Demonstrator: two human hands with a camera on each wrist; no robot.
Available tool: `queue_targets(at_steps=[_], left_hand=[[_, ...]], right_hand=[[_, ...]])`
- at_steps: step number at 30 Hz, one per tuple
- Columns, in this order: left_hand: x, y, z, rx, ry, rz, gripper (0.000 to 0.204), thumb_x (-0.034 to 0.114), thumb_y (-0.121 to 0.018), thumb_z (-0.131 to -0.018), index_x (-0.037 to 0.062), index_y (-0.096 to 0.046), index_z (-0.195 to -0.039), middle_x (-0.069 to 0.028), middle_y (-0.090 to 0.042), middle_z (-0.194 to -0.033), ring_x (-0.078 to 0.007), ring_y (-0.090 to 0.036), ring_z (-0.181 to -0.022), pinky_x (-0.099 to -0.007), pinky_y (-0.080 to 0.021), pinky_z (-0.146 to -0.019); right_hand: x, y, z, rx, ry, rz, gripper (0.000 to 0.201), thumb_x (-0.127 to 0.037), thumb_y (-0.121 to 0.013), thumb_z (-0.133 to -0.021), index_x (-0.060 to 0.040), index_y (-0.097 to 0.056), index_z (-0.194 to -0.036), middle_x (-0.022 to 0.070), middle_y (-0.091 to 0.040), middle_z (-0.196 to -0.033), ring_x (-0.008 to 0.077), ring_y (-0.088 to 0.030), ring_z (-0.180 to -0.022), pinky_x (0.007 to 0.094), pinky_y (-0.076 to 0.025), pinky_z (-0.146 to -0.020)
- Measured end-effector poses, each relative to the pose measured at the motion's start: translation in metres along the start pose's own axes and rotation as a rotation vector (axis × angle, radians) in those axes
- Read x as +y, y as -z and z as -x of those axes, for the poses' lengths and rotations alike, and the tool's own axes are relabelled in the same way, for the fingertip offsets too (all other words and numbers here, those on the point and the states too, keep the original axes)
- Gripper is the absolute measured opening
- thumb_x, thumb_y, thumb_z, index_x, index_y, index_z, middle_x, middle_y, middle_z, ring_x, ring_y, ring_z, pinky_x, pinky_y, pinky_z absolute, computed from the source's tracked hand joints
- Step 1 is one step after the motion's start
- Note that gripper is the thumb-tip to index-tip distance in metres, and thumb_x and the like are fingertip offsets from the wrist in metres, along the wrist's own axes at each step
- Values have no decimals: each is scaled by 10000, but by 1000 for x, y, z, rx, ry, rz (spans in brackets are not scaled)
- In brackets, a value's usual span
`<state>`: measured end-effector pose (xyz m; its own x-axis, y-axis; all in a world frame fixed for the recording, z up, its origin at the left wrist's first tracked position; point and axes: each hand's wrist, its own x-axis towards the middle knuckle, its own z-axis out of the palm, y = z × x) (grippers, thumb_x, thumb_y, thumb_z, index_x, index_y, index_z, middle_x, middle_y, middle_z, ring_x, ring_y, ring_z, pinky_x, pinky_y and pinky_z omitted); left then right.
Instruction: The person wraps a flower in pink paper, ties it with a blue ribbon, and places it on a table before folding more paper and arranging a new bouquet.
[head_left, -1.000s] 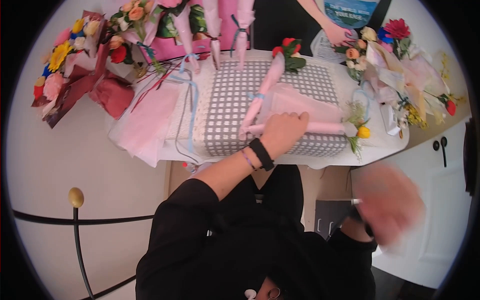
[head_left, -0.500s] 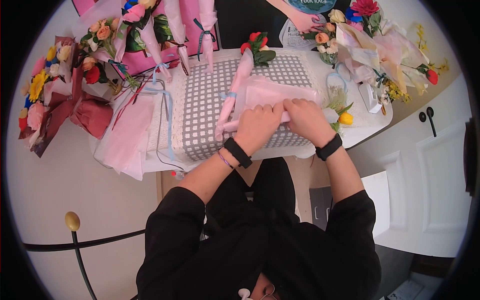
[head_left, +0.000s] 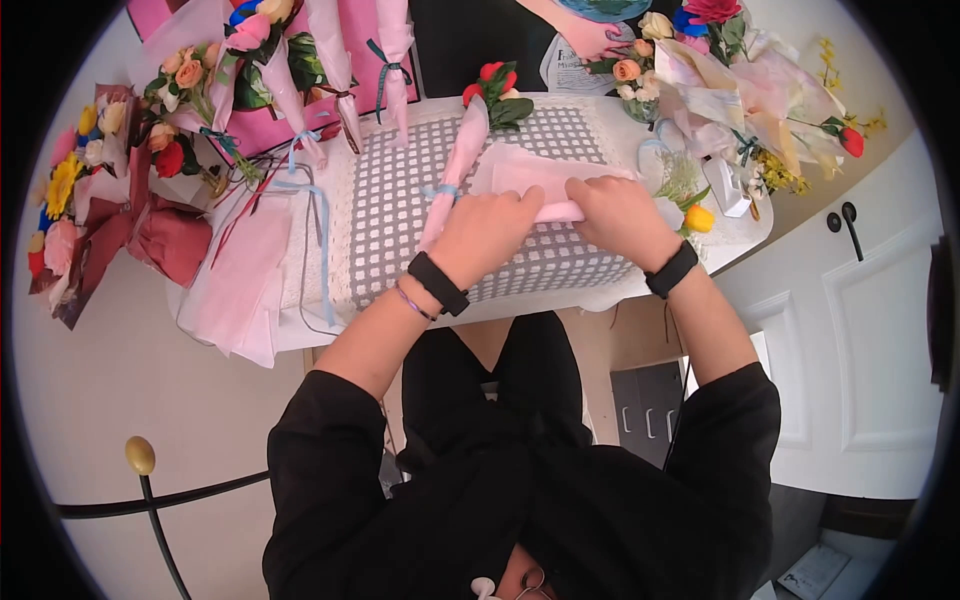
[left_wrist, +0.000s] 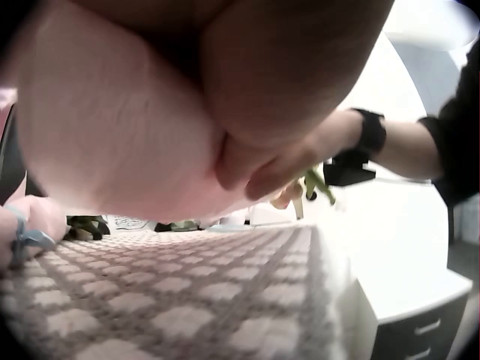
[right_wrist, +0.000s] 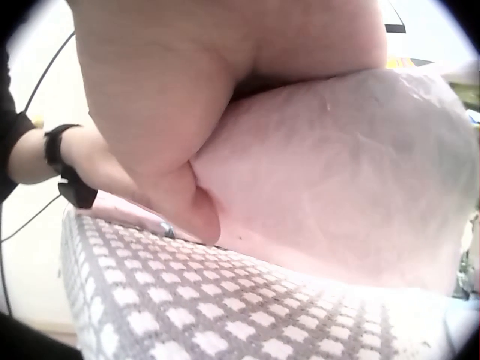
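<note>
In the head view my left hand [head_left: 488, 236] and right hand [head_left: 626, 224] grip a roll of pink wrapping paper [head_left: 560, 211], side by side along its near edge. A yellow tulip [head_left: 699, 218] with feathery white-green filler [head_left: 682, 176] sticks out of the roll's right end. Both wrist views show thumbs pressed against the pink paper, just over the grey-and-white checked cloth [right_wrist: 180, 300]. Left of the roll lies a finished pink-wrapped stem [head_left: 462, 160] with red flowers [head_left: 490, 74] and a light-blue ribbon bow [head_left: 440, 190].
Pink paper sheets [head_left: 240, 270] and loose ribbons [head_left: 322, 255] lie on the table's left side. Bouquets in dark red paper [head_left: 170, 238] and cream paper [head_left: 760, 95] flank it. Small pink-wrapped flowers [head_left: 396, 75] stand at the back. Another person's hand [head_left: 590, 38] is at the far edge.
My right hand has come up from beside the table and taken hold of the pink paper next to my left hand. The roll has been turned slightly between both hands.
</note>
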<state>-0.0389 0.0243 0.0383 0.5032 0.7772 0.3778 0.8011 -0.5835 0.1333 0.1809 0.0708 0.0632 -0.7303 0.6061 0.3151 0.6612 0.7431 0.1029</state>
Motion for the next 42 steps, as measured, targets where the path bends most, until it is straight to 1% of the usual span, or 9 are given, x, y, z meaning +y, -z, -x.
queue_targets(at_steps=[5,8,16,25,29,32,34,37,42], left_hand=[[3,-12,-7,248,-59,-369,84,123,-648,-773,96,-575,-804,-53,-615,-688,-204,-688,-696,-349,-543,-519],[5,-17,-9,211,-41,-353,54,70,-623,-761,75,-571,-778,-82,-614,-717,-250,-684,-740,-359,-548,-574],[8,-8,-17,87,146,-198,32,96,-649,-769,75,-625,-770,-100,-661,-733,-260,-686,-703,-375,-551,-570],[0,-24,-10,270,-26,-371,24,118,-633,-765,105,-613,-765,-61,-647,-710,-213,-672,-704,-366,-547,-539],[-5,-22,-11,284,-81,-346,43,126,-645,-786,93,-617,-790,-75,-658,-730,-251,-681,-699,-400,-547,-558],[-1,-20,-10,67,132,-68,115,153,-663,-819,46,-644,-783,-149,-677,-740,-340,-690,-705,-455,-549,-616],[-3,-19,-12,54,170,67,154,172,-667,-830,23,-659,-789,-190,-675,-748,-373,-684,-719,-468,-546,-653],[-7,-14,-15,21,213,261,218,216,-676,-847,2,-690,-806,-230,-676,-764,-403,-676,-731,-470,-539,-701],[-2,-7,-14,-37,219,210,268,271,-684,-856,4,-703,-855,-216,-684,-780,-402,-674,-748,-453,-531,-713]], right_hand=[[7,21,-11,-297,-66,-235,207,-183,-675,-765,-50,-686,-924,166,-706,-843,349,-691,-843,443,-550,-754],[12,21,-15,-516,-106,-376,205,-194,-667,-761,-57,-717,-905,168,-715,-893,351,-691,-863,435,-554,-778],[-8,-10,-11,73,-52,53,319,-125,-695,-727,-85,-589,-1025,133,-645,-827,338,-665,-798,451,-543,-689],[8,5,-22,-244,59,-355,130,-146,-687,-747,-63,-659,-842,182,-641,-713,364,-662,-762,468,-525,-700],[6,7,-25,-294,-1,-232,140,-163,-692,-735,-63,-675,-832,176,-653,-740,362,-668,-776,469,-530,-704],[-2,-6,-21,-189,-38,-18,146,-137,-684,-738,-76,-670,-869,149,-664,-812,340,-671,-811,452,-534,-715],[-10,-11,-17,114,44,75,172,-111,-674,-740,-92,-647,-909,107,-644,-863,310,-661,-838,438,-530,-721],[-17,-12,-15,252,105,126,171,-98,-649,-757,-101,-609,-923,81,-610,-859,287,-647,-836,423,-522,-714],[-7,-21,-12,191,119,88,132,-125,-640,-768,-99,-610,-894,80,-617,-828,269,-659,-812,394,-523,-694]])
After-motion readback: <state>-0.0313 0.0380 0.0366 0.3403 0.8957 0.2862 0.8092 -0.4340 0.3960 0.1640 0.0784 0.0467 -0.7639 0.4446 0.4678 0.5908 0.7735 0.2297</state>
